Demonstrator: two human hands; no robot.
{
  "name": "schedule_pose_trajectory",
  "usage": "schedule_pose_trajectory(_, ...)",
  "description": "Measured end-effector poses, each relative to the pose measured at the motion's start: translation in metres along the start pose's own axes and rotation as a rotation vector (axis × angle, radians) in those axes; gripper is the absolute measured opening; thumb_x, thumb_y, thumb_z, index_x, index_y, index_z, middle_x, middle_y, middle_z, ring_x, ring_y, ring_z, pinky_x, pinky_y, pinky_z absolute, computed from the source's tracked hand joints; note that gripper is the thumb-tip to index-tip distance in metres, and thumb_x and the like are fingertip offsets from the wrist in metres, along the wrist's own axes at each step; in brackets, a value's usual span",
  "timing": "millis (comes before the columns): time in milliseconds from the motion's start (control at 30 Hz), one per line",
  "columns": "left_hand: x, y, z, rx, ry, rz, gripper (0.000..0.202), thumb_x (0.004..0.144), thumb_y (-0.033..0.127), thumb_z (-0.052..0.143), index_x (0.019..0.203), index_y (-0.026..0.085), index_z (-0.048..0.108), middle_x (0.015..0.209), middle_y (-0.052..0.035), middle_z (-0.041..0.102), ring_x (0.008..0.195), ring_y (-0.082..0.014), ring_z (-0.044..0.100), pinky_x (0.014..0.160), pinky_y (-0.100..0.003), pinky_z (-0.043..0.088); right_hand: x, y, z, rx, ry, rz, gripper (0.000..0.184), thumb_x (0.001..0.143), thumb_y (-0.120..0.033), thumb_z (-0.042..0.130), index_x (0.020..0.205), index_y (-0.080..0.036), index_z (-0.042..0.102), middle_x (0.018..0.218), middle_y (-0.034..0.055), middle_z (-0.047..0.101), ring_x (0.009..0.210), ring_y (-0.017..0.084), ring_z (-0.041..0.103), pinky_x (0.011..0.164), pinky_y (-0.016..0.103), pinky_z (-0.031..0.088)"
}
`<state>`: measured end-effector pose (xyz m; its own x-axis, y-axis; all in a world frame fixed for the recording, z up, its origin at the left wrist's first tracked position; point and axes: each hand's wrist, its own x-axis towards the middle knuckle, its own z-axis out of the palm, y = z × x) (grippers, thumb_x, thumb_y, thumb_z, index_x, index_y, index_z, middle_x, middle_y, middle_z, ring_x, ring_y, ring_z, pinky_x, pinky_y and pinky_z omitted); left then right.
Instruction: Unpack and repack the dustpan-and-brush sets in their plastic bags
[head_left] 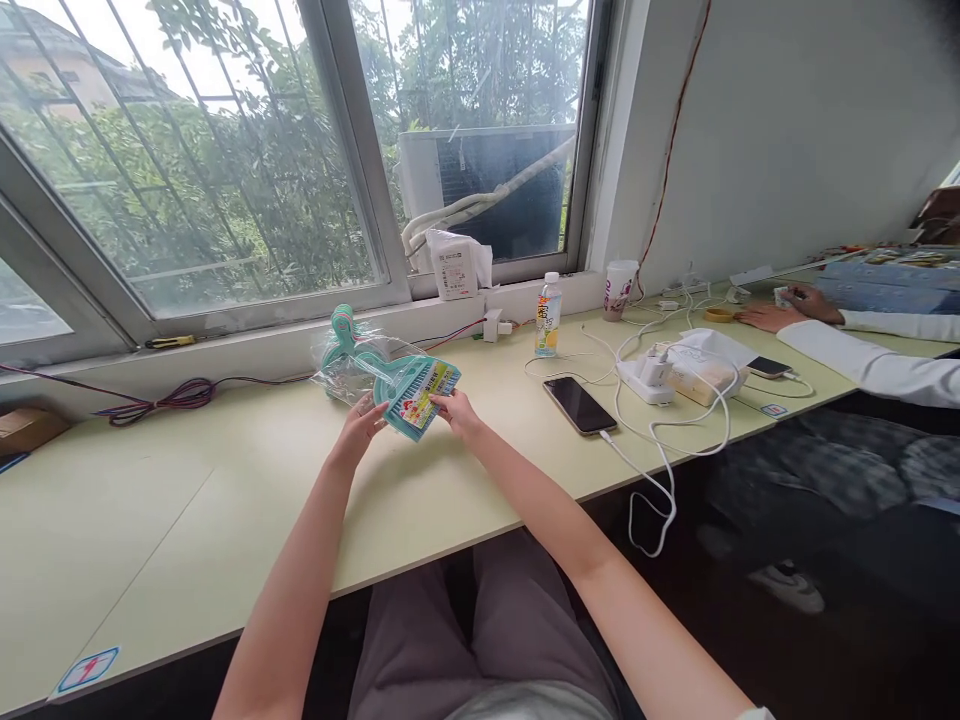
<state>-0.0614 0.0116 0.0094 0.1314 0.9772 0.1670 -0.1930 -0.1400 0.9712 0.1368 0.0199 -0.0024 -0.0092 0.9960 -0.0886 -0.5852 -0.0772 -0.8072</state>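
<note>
Nearest, our dark trousers (517, 600) show below the front edge of the pale worktop (262, 520), on our side of the black-screened smartphone (579, 404). A sticker with a red arrow (88, 669) lies well left of that smartphone. From its near end, a white charging cable (670, 500) leads right and droops over the edge.

Left of the smartphone, we grasp 1 clear-wrapped teal plastic article (387, 386) with 2 hands: our left hand (358, 432) grips its lower left side, and our right hand (457, 413) pinches the right edge of its printed card (426, 398). The article is tilted; we cannot tell whether it touches the worktop.

Just right of the smartphone we see a white power strip (643, 388) with plugs, and farther right a second smartphone (769, 367). Beyond the first, slightly left, stands a drink bottle (547, 320); beyond and right, a printed cup (620, 292). Well to its right rest a co-worker's hands (772, 316). Farthest, beyond and left, an air-conditioner unit (487, 170) shows through the window (247, 180).
</note>
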Motion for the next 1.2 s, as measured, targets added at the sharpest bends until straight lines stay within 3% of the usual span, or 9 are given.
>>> schedule_pose_trajectory(300, -0.005, 0.006, 0.000, -0.036, -0.022, 0.055, 0.049, 0.071, 0.035, 0.074, 0.116, 0.021, 0.062, 0.106, -0.0042, 0.069, 0.088, -0.0171, 0.067, 0.071, -0.024, 0.054, -0.004, -0.003, 0.006, 0.046, -0.226, 0.079, 0.011, 0.082, -0.003, 0.059, 0.088, -0.011, 0.063, 0.083, 0.0056, 0.072, 0.075, 0.014, 0.069, 0.079, 0.029, 0.058)
schedule_pose_trajectory(433, -0.006, 0.005, 0.000, -0.050, -0.013, -0.002, 0.043, 0.073, 0.034, 0.072, 0.112, 0.018, 0.064, 0.104, -0.0058, 0.071, 0.091, -0.0204, 0.068, 0.073, -0.027, 0.055, -0.004, -0.004, 0.005, 0.043, -0.248, 0.077, 0.012, 0.081, -0.004, 0.062, 0.091, -0.012, 0.063, 0.085, 0.0061, 0.073, 0.081, 0.016, 0.069, 0.084, 0.032, 0.058)
schedule_pose_trajectory(667, -0.007, 0.005, 0.004, -0.094, -0.012, -0.076, 0.040, 0.075, 0.031, 0.071, 0.111, 0.014, 0.066, 0.105, -0.0075, 0.072, 0.090, -0.0204, 0.068, 0.076, -0.028, 0.056, -0.007, -0.014, 0.000, 0.029, -0.396, 0.115, 0.017, 0.083, -0.003, 0.059, 0.098, -0.010, 0.063, 0.090, 0.0066, 0.073, 0.084, 0.015, 0.069, 0.084, 0.030, 0.058)
schedule_pose_trajectory(833, -0.007, 0.007, 0.008, -0.092, 0.030, -0.057, 0.040, 0.073, 0.031, 0.072, 0.110, 0.015, 0.067, 0.104, -0.0082, 0.072, 0.095, -0.0240, 0.067, 0.074, -0.028, 0.056, -0.008, -0.010, 0.004, 0.066, -0.356, 0.082, 0.018, 0.082, -0.003, 0.059, 0.098, -0.011, 0.062, 0.092, 0.0060, 0.072, 0.083, 0.014, 0.069, 0.086, 0.029, 0.056)
schedule_pose_trajectory(1067, -0.002, 0.006, 0.000, -0.163, 0.143, 0.002, 0.030, 0.073, 0.026, 0.071, 0.101, 0.017, 0.066, 0.086, -0.0013, 0.071, 0.070, -0.0148, 0.065, 0.056, -0.022, 0.051, -0.010, -0.005, 0.007, 0.028, -0.379, 0.100, 0.023, 0.078, -0.004, 0.065, 0.099, -0.012, 0.062, 0.093, 0.0071, 0.072, 0.089, 0.017, 0.068, 0.092, 0.035, 0.055)
schedule_pose_trajectory(1200, -0.003, 0.006, 0.003, -0.157, 0.099, -0.021, 0.030, 0.074, 0.025, 0.070, 0.103, 0.016, 0.066, 0.094, -0.0050, 0.072, 0.078, -0.0177, 0.067, 0.065, -0.024, 0.055, -0.011, -0.006, 0.008, 0.071, -0.330, 0.071, 0.021, 0.081, -0.003, 0.060, 0.100, -0.012, 0.061, 0.091, 0.0062, 0.072, 0.087, 0.017, 0.069, 0.088, 0.033, 0.057)
